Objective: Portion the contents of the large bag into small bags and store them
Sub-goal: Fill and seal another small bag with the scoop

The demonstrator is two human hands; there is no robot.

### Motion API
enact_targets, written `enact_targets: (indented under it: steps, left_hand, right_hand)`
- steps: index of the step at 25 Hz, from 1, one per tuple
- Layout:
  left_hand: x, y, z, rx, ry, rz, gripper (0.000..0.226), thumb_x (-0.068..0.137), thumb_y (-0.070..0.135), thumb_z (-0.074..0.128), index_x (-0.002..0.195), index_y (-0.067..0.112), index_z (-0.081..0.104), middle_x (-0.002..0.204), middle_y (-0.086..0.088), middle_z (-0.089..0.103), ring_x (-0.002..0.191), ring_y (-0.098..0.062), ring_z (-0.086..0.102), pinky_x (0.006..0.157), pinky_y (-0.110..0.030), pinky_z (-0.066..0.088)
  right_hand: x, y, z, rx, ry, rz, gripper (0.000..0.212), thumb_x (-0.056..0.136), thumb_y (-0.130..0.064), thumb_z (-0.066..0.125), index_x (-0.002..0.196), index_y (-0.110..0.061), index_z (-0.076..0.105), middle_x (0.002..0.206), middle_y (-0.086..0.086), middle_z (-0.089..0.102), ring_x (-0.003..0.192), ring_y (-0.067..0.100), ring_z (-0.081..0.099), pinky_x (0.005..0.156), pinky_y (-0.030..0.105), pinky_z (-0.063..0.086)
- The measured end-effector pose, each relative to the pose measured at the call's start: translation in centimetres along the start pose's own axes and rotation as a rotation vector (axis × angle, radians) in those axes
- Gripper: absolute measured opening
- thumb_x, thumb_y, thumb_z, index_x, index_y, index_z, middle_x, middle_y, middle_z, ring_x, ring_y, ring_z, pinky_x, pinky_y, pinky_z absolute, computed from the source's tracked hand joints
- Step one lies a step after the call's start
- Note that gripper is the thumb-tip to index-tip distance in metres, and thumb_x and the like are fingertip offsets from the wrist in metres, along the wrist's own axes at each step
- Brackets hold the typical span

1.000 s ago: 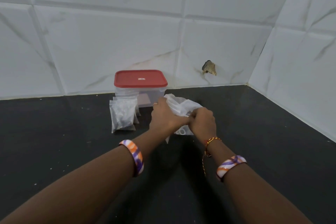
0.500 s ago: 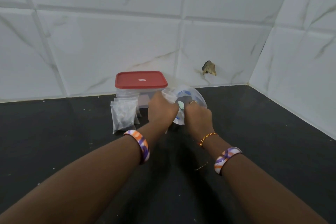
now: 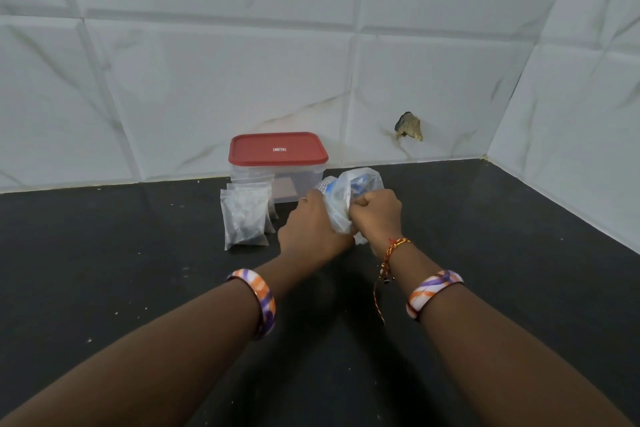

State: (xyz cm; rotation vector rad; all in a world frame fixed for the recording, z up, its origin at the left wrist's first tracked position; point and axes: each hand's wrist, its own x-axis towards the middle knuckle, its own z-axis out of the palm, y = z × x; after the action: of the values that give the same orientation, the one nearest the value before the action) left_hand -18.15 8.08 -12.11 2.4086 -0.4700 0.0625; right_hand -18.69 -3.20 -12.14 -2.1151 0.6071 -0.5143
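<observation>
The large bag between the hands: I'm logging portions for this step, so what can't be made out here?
Head view only:
- Large bag: contents unreadable; crumpled plastic, left hand and right hand cover it.
- Small bags: exact count unclear, since they overlap.
- Container: inside partly hidden by small bags and left hand.
- Lid label: too small to read.

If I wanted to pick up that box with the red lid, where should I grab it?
Grab the clear container by its two short side walls, just under the red lid, with your hands coming down from above. The lid's rim sticks out past the walls, so it would probably catch on your fingers. The small bags lean against its front, so the front is a poor way in.
</observation>
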Motion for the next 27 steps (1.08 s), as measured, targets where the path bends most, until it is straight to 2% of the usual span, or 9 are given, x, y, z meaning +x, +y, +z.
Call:
enact_targets:
  steps: [2, 5, 8, 11, 13, 18, 20, 23, 27]
  left_hand:
    - [-0.2, 0.5, 0.7, 0.038, -0.004, 0.021, 0.080, 0.068, 0.056, 0.071, 0.129, 0.015, 0.040, 0.125, -0.004, 0.054, 0.112, -0.022, 0.057, 0.090, -0.044, 0.051]
    - [0.5, 0.6, -0.3, -0.151, 0.095, -0.115, 0.046, 0.077, 0.036, 0.068, 0.114, 0.013, 0.053, 0.110, -0.006, 0.063, 0.101, -0.024, 0.061, 0.081, -0.037, 0.052]
    - [1.5, -0.8, -2.5, -0.323, 0.164, -0.218, 0.009, 0.080, 0.016, 0.065, 0.085, 0.014, 0.058, 0.093, -0.005, 0.064, 0.090, -0.023, 0.061, 0.081, -0.034, 0.052]
    - [2.2, -1.3, -2.9, -0.251, 0.186, -0.200, 0.008, 0.081, 0.012, 0.062, 0.089, 0.011, 0.060, 0.095, -0.010, 0.066, 0.092, -0.026, 0.063, 0.087, -0.040, 0.053]
    - [2.8, -1.1, -2.6, -0.114, 0.161, -0.136, 0.007, 0.087, 0.012, 0.056, 0.088, 0.008, 0.062, 0.089, -0.009, 0.065, 0.090, -0.024, 0.064, 0.082, -0.032, 0.052]
    - [5.0, 2.6, -2.8, -0.125, 0.165, 0.089, 0.011, 0.085, 0.009, 0.054, 0.078, 0.013, 0.062, 0.068, 0.004, 0.056, 0.073, -0.016, 0.059, 0.057, -0.012, 0.039]
    - [5.1, 5.3, -1.6, -0.162, 0.059, 0.249, 0.012, 0.081, 0.010, 0.061, 0.092, 0.008, 0.063, 0.082, 0.000, 0.061, 0.080, -0.013, 0.056, 0.063, -0.007, 0.039]
    - [4.7, 7.3, 0.3, -0.102, -0.116, 0.350, 0.041, 0.081, 0.016, 0.067, 0.119, 0.006, 0.054, 0.114, -0.006, 0.059, 0.103, -0.014, 0.054, 0.087, -0.018, 0.039]
    - [4.8, 4.7, -0.7, -0.093, -0.034, 0.301, 0.033, 0.073, 0.004, 0.065, 0.105, 0.005, 0.058, 0.102, -0.010, 0.064, 0.091, -0.020, 0.059, 0.072, -0.027, 0.045]
  right_hand:
    - [-0.1, -0.6, -0.1, 0.117, 0.006, 0.065, 0.025, 0.079, 0.000, 0.057, 0.054, -0.007, 0.061, 0.053, 0.003, 0.053, 0.050, 0.013, 0.052, 0.045, 0.019, 0.042]
    - [0.2, -1.0, -0.7, 0.099, 0.022, 0.013, 0.020, 0.077, -0.003, 0.062, 0.057, -0.006, 0.065, 0.057, 0.008, 0.061, 0.054, 0.019, 0.060, 0.053, 0.028, 0.055]
    - [-0.3, -0.9, -1.3, -0.220, 0.057, -0.229, 0.015, 0.083, -0.011, 0.061, 0.084, -0.004, 0.074, 0.079, 0.013, 0.071, 0.075, 0.025, 0.067, 0.066, 0.028, 0.055]
    - [-1.6, -1.5, -0.2, -0.523, -0.002, -0.477, 0.023, 0.090, -0.016, 0.053, 0.103, -0.006, 0.068, 0.098, 0.011, 0.069, 0.093, 0.024, 0.063, 0.072, 0.025, 0.045]
    - [-1.9, -1.8, 0.9, -0.610, -0.044, -0.502, 0.022, 0.091, -0.018, 0.053, 0.104, -0.004, 0.064, 0.104, 0.012, 0.067, 0.100, 0.024, 0.061, 0.086, 0.028, 0.046]
    - [-0.1, 0.5, 0.2, -0.434, 0.055, -0.251, 0.026, 0.088, -0.019, 0.051, 0.096, -0.003, 0.070, 0.098, 0.013, 0.070, 0.097, 0.026, 0.063, 0.079, 0.027, 0.044]
    - [0.5, 1.2, -0.9, -0.210, 0.099, -0.086, 0.025, 0.088, -0.015, 0.051, 0.095, 0.001, 0.069, 0.094, 0.016, 0.069, 0.096, 0.029, 0.063, 0.078, 0.027, 0.043]
    - [0.9, 1.9, -2.3, 0.065, 0.101, 0.130, 0.017, 0.085, -0.009, 0.057, 0.097, 0.000, 0.065, 0.088, 0.012, 0.062, 0.095, 0.030, 0.062, 0.084, 0.036, 0.050]
    - [0.9, 2.2, -1.9, 0.144, -0.006, 0.272, 0.008, 0.075, -0.004, 0.067, 0.082, -0.002, 0.072, 0.083, 0.014, 0.068, 0.066, 0.020, 0.059, 0.059, 0.029, 0.050]
